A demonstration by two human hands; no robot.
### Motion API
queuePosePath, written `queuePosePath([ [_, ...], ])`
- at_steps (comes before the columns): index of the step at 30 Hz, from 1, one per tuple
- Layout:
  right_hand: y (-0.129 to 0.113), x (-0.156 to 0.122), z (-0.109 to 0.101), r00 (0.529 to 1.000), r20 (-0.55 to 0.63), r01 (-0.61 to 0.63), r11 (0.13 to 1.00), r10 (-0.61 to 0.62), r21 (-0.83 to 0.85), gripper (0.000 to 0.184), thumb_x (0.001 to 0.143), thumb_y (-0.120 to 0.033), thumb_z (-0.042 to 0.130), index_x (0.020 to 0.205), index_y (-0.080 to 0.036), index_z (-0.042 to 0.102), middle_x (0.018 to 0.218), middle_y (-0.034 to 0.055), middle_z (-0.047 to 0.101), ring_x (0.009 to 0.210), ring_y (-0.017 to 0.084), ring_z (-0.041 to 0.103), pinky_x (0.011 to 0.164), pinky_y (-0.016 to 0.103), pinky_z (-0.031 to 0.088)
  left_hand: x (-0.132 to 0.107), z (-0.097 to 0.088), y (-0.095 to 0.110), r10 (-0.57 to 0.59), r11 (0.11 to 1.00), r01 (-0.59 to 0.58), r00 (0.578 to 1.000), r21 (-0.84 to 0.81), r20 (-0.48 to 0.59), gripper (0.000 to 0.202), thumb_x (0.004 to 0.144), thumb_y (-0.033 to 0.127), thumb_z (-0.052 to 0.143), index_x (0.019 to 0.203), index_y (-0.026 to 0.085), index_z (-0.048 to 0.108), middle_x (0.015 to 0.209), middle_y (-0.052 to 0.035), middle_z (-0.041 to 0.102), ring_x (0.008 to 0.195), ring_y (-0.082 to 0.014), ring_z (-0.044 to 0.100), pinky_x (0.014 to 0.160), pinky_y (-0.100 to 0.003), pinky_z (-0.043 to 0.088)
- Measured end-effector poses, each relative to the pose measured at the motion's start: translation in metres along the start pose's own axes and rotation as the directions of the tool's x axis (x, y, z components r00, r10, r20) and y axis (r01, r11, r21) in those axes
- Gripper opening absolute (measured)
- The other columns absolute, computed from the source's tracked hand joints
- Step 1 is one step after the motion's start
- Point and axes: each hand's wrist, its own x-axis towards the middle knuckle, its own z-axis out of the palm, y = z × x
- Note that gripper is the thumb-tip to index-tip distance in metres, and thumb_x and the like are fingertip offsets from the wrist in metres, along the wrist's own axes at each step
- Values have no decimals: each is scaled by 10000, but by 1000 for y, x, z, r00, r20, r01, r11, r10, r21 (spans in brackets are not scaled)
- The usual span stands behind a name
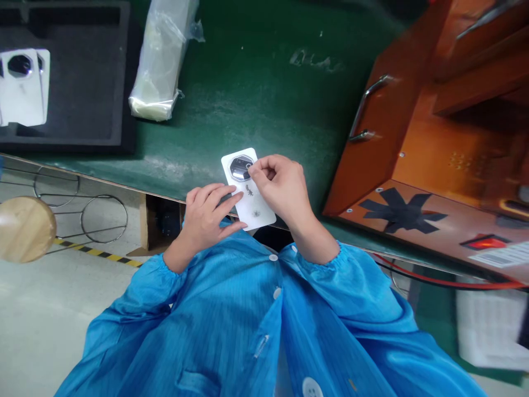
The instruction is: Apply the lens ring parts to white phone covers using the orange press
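A white phone back cover (252, 207) with a dark octagonal camera window (238, 169) lies at a slant by the table's near edge. Small dark printed marks show on its white face. My left hand (209, 212) rests along its left side, fingers spread and fingertips touching the cover. Thumb and forefinger of my right hand (283, 184) are pinched together at the right side of the camera window. Whatever lies between those fingertips, if anything, is too small to make out.
A black tray (82, 82) at left holds more white covers (25, 91). Beside it lies a plastic-wrapped bundle (159, 60). An orange machine (413, 182) with a metal handle (366, 107) stands at right. A round wooden stool (27, 229) is on the floor.
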Motion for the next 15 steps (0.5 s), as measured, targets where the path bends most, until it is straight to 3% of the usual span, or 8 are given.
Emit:
queuePosePath([
  [6,-4,1,1,997,-55,-46,999,46,-2,140,907,-298,629,807,-225,694,773,20,672,883,239,658,845,388,441,1,-1,1,29,1000,-29,999,6,-40,627,998,724,638,1407,257,720,1363,-110,768,1273,-325,637,1061,-470,371],
  [15,-2,1,4,996,-87,-36,994,27,-103,137,919,-293,598,819,-229,667,787,20,685,854,234,668,880,405,440,0,-1,0,-15,1000,14,1000,13,21,648,999,767,595,1376,260,740,1388,-102,768,1287,-330,638,1067,-478,358],
])
